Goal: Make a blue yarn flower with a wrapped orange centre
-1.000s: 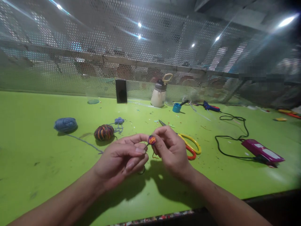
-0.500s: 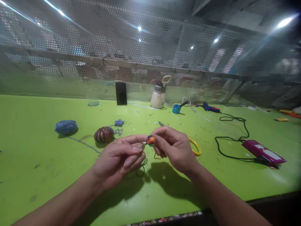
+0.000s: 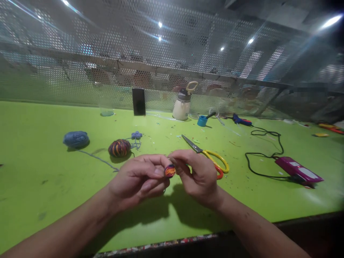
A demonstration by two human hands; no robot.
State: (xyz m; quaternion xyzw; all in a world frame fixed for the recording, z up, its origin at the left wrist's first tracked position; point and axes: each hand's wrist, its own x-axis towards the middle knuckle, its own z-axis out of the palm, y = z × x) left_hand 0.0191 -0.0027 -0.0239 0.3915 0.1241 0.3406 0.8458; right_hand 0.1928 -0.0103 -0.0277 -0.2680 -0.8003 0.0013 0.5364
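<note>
A small piece of orange, red and dark purple yarn work point(image 3: 169, 171) is pinched between thumb and fingers of my left hand point(image 3: 142, 175). Close at its right side, my right hand point(image 3: 197, 173) has thumb and forefinger pressed together; something thin may be between them, but I cannot make it out. A multicoloured yarn ball point(image 3: 119, 148) lies just beyond my left hand. Farther left is a blue yarn skein point(image 3: 76, 139), its strand running toward my left wrist. Scissors point(image 3: 212, 156) with yellow and red handles lie behind my right hand, partly covered by it.
A small blue yarn flower point(image 3: 137, 135) lies behind the yarn ball. Along the back stand a dark phone-like slab point(image 3: 139, 102), a bottle point(image 3: 182, 107) and a blue pot point(image 3: 202, 121). At right are a glue gun point(image 3: 242, 120), its black cord and a magenta box point(image 3: 298, 169).
My right hand has shifted from gripping the yarn piece to just above its right side, its fingers curled more. The yarn piece sits slightly lower, and more of the scissors shows.
</note>
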